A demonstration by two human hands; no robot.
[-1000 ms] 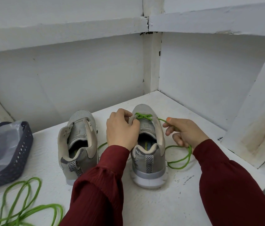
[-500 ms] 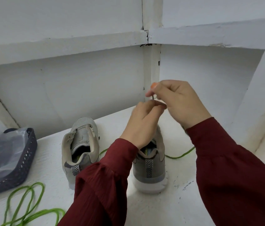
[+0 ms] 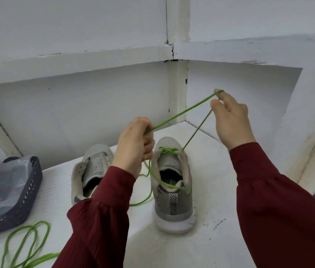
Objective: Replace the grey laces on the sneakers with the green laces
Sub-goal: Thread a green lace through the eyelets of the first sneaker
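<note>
1. Basket (image 3: 27, 200) and spare lace (image 3: 27, 246) lay at the far left of the shelf (image 3: 210, 190), apart from the work. They were best left alone until the left shoe (image 3: 92, 167) came up.
2. Left shoe stood heel toward the person with no lace showing in its eyelets. By my reading it was next in line for the spare lace.
3. Left hand (image 3: 133, 144) was closed round the lace (image 3: 181, 113), fingers curled on it just above the tongue of the right shoe (image 3: 174, 200). It would have done well to let the lace slide rather than clamp it, so the slack hanging below could feed up.
4. Lace ran taut from that hand up to the right hand (image 3: 230, 120), then back down to an eyelet on the right side of the right shoe. A few green crossings sat there toward the toe. A loose loop drooped across the shoe's opening and onto the shelf, and it needed drawing in before the next eyelet so it would not snag.
5. Right hand was raised well above the shoe, pinching the lace between thumb and forefinger. Neither hand held the shoe, so the pull probably had to be steady and in line with the eyelet, or the shoe might tip or slide. Both ends also wanted checking for even length.
</note>
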